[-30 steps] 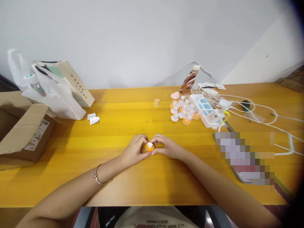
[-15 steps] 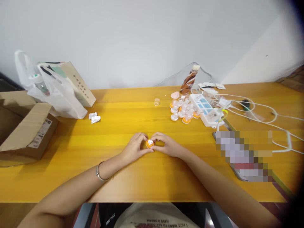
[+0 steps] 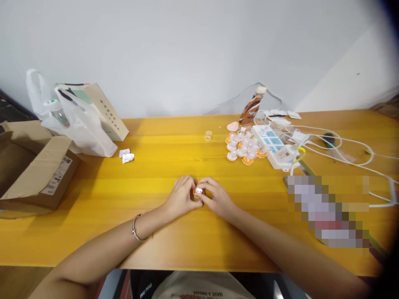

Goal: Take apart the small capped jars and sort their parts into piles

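Note:
Over the middle of the table my two hands meet on a small round orange piece with a white figure on top point(image 3: 198, 190). My left hand point(image 3: 182, 195) curls its thumb and fingers around its left side. With thumb and fingertips, my right hand point(image 3: 218, 199) pinches the white top from the right. Fingers cover much of the orange part. Farther back, a small clear plastic cap point(image 3: 208, 136) lies by itself. To its right stands a cluster of small clear-domed pieces point(image 3: 245, 147) with orange or white bases.
At the left are an open cardboard box point(image 3: 40, 174), a white plastic bag point(image 3: 84, 128) and crumpled foil point(image 3: 127, 156). A brown drink bottle point(image 3: 252, 107), a white power strip point(image 3: 276, 147), loose cables point(image 3: 349, 160) and a pixelated phone-like object point(image 3: 324, 211) occupy the right.
My right fingers have shifted onto the top of the orange piece, and its white figure now appears turned and partly covered. The whole view has shifted slightly.

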{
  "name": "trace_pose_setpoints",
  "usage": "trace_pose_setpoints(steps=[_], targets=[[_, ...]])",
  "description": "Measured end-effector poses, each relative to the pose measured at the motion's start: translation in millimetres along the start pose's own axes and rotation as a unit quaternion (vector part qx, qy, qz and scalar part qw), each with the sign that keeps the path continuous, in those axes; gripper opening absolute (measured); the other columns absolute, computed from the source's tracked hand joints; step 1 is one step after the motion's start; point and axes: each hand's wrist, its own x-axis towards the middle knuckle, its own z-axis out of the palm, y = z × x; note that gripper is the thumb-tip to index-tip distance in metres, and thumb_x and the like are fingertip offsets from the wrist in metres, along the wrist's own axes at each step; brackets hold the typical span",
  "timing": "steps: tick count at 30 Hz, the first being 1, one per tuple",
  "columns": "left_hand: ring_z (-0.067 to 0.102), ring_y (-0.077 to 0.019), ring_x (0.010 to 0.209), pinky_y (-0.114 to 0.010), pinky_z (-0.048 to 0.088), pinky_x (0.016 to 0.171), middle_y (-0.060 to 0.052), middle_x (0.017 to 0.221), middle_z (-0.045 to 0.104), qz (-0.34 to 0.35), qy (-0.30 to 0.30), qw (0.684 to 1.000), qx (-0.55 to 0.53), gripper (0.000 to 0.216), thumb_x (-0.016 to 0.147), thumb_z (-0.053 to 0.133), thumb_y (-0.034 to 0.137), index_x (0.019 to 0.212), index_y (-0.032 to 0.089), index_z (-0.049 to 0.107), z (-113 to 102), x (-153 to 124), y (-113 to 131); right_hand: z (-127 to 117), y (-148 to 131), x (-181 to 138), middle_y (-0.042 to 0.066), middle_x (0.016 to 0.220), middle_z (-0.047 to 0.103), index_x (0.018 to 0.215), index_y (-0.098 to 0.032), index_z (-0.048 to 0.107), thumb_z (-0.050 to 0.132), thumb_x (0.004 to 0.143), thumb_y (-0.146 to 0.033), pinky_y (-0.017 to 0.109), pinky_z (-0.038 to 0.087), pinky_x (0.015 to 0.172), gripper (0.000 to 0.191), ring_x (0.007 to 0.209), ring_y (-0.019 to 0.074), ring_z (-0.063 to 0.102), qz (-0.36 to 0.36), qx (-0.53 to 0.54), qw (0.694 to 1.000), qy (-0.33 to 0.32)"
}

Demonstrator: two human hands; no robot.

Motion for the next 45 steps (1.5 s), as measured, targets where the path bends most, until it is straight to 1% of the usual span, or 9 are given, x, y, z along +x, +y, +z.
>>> trace_pose_setpoints(steps=[7,13,19,24,29,32,35,41,45], targets=[[0.049,-0.0183,0.079,-0.032,0.040,0.071,-0.003,0.082,0.054,0.002,-0.018,1.000,0.013,0.024,0.063,0.061,0.026,0.081,0.018,0.047,-5,2,3,5,-11,0,0.003,0.089,0.064,0.087,-0.022,0.062,0.055,0.079,-0.023,0.032,0.045,0.082,0.011,0.087,0.0173,0.059,0.046,0.083,0.994,0.051],[0.049,-0.0200,0.090,-0.034,0.039,0.077,-0.004,0.091,0.053,0.049,-0.032,0.998,0.005,0.027,0.061,0.065,0.028,0.073,0.019,0.042,-12,-10,5,-10,-9,9,0.001,0.082,0.065,0.100,-0.020,0.059,0.058,0.077,-0.030,0.031,0.048,0.078,0.025,0.075,0.0138,0.061,0.158,0.279,0.933,0.164],[0.047,-0.0208,0.099,-0.035,0.036,0.085,-0.003,0.092,0.052,0.085,-0.083,0.993,0.004,0.031,0.058,0.067,0.030,0.075,0.019,0.044,-15,-20,12,-14,-8,13,-0.001,0.075,0.065,0.107,-0.022,0.051,0.064,0.073,-0.031,0.031,0.048,0.075,0.038,0.072,0.0128,0.061,0.172,0.359,0.905,0.152],[0.045,-0.0227,0.105,-0.038,0.034,0.090,-0.004,0.090,0.050,0.096,-0.108,0.989,0.005,0.034,0.057,0.069,0.034,0.076,0.019,0.044,-16,-25,18,-12,-4,13,-0.002,0.069,0.066,0.091,-0.022,0.045,0.066,0.071,-0.032,0.031,0.048,0.073,0.031,0.065,0.0116,0.061,0.175,0.383,0.891,0.168],[0.042,-0.0274,0.110,-0.042,0.036,0.090,-0.007,0.097,0.050,0.090,-0.125,0.988,-0.027,0.052,0.053,0.073,0.050,0.087,0.019,0.046,-26,-23,16,-10,-2,14,-0.001,0.071,0.066,0.087,-0.021,0.051,0.068,0.069,-0.035,0.031,0.048,0.073,0.028,0.068,0.0128,0.061,0.184,0.389,0.888,0.159],[0.042,-0.0261,0.113,-0.043,0.037,0.093,-0.011,0.110,0.049,0.067,-0.088,0.990,-0.091,0.054,0.061,0.070,0.048,0.102,0.020,0.047,-34,-12,9,-8,-1,16,0.001,0.075,0.066,0.084,-0.020,0.058,0.068,0.068,-0.037,0.029,0.049,0.072,0.026,0.069,0.0130,0.061,0.197,0.416,0.877,0.139],[0.046,-0.0213,0.110,-0.040,0.038,0.094,-0.010,0.115,0.050,0.022,-0.003,0.987,-0.160,0.040,0.078,0.058,0.037,0.114,0.022,0.047,-34,8,-3,-6,1,25,0.001,0.075,0.066,0.084,-0.020,0.062,0.070,0.066,-0.037,0.027,0.048,0.071,0.026,0.067,0.0113,0.059,0.215,0.462,0.856,0.091],[0.055,-0.0185,0.100,-0.033,0.047,0.085,-0.008,0.106,0.058,-0.022,0.065,0.943,-0.325,0.031,0.078,0.059,0.032,0.106,0.019,0.059,-16,43,-20,-2,16,51,-0.002,0.076,0.065,0.080,-0.020,0.061,0.074,0.061,-0.032,0.024,0.047,0.068,0.026,0.063,0.0082,0.057,0.206,0.516,0.830,0.053],[0.056,-0.0173,0.095,-0.030,0.049,0.080,-0.007,0.099,0.059,-0.037,0.091,0.931,-0.351,0.028,0.076,0.062,0.031,0.100,0.017,0.064,-12,50,-19,1,23,55,-0.005,0.070,0.064,0.076,-0.020,0.054,0.076,0.060,-0.030,0.023,0.046,0.065,0.029,0.058,0.0068,0.057,0.202,0.537,0.818,0.038]])
